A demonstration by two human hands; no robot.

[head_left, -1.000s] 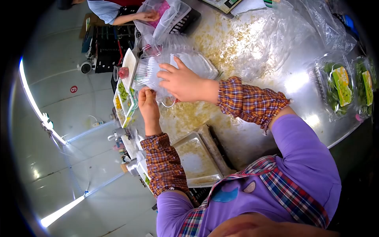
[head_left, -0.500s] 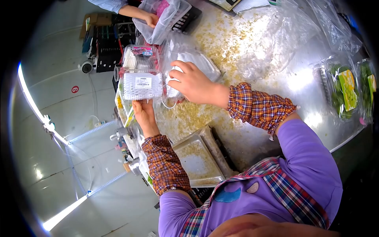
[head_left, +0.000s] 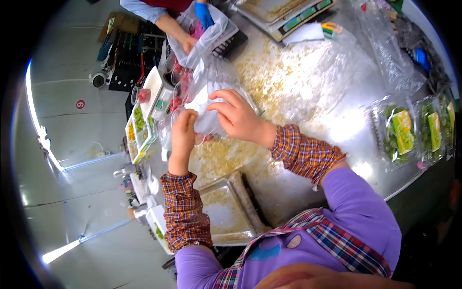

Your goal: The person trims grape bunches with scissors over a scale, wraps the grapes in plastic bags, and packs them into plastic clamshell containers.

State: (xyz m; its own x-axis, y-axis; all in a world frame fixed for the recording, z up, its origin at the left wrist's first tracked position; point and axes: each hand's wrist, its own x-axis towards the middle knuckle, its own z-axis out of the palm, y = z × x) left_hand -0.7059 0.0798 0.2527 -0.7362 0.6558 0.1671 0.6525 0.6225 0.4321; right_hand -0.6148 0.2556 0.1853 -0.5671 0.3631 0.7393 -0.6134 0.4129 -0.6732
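Note:
My left hand (head_left: 183,135) is raised at the table's left side, its fingers pressed together beside clear plastic; what they hold, if anything, I cannot make out. My right hand (head_left: 238,118) is just to its right, fingers curved and apart. A white sheet-like piece (head_left: 198,100) shows between my fingertips, in front of a clear plastic bag (head_left: 221,72). Whether either hand touches the white piece is unclear. Clear cups with red fruit (head_left: 176,103) stand behind, partly hidden by the plastic.
A co-worker's bare hand (head_left: 188,44) and blue-gloved hand (head_left: 204,15) are at a lined crate (head_left: 231,43). A scale (head_left: 288,19) stands at the back. Green produce packs (head_left: 402,130) lie right; a metal tray (head_left: 226,207) sits near my body.
The clear clamshell boxes with a white label, held by my left hand before, no longer show there. My left hand is higher with fingers closed; my right hand has lowered slightly.

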